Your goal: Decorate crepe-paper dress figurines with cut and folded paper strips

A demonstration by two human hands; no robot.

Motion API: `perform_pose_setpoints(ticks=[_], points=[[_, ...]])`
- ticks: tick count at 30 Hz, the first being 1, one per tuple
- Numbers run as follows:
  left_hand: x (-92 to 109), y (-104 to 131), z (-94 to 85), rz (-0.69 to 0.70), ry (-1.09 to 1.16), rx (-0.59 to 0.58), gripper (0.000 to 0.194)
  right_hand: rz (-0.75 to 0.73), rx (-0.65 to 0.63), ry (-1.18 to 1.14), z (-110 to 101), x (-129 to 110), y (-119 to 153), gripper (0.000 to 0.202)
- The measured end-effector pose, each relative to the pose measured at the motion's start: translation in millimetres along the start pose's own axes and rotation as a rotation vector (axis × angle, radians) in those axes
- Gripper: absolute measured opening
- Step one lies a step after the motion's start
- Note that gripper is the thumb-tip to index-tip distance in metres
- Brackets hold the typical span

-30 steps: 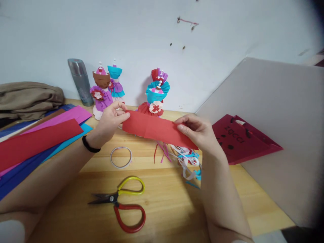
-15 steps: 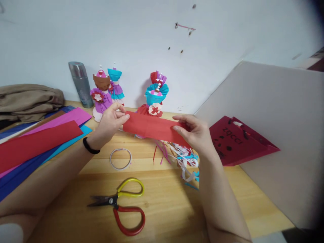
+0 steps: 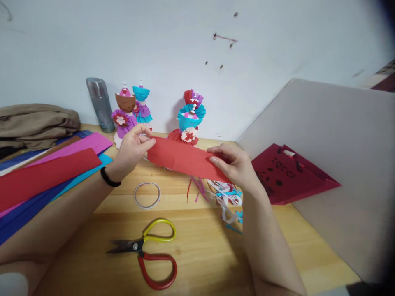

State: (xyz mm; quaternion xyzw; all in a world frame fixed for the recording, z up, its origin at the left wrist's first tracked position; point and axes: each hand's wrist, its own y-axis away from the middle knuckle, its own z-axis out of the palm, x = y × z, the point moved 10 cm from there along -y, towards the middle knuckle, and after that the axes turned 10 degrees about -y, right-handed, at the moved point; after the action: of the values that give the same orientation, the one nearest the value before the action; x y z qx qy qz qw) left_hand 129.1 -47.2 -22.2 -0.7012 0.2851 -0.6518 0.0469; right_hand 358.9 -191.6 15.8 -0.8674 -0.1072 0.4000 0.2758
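Note:
A red strip of crepe paper (image 3: 182,158) is stretched between my hands, above the wooden table. My left hand (image 3: 135,147) pinches its left end between thumb and fingers. At the other end, my right hand (image 3: 233,164) grips the strip, thumb on the near face and fingers behind. Below the paper lie a thin white ring (image 3: 135,193) and a pair of scissors (image 3: 135,246) with one yellow and one red handle, blades slightly apart. Paper scraps (image 3: 228,197) in white, blue and pink lie by my right wrist.
Coloured paper strips (image 3: 61,168) are piled at left beside a brown cloth (image 3: 37,123). A grey flask (image 3: 101,107) and paper-dressed figures (image 3: 125,102) stand along the wall. A red paper bag (image 3: 293,176) leans against the white panel (image 3: 333,144) at right.
My right hand has shifted slightly down and left with its end of the red strip, which now bows a little more. My left hand stays almost in place.

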Motion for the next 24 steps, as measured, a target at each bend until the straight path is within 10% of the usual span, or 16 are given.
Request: perform_pose_setpoints(ticks=[19, 24], points=[[11, 5, 5.5, -0.075, -0.032, -0.098, 0.052, -0.092, 0.042, 0.013, -4, -12, -1, 0.011], [9, 5, 5.5, -0.104, -0.073, -0.112, 0.021, -0.008, 0.043, -0.062, -4, -2, 0, 0.008]])
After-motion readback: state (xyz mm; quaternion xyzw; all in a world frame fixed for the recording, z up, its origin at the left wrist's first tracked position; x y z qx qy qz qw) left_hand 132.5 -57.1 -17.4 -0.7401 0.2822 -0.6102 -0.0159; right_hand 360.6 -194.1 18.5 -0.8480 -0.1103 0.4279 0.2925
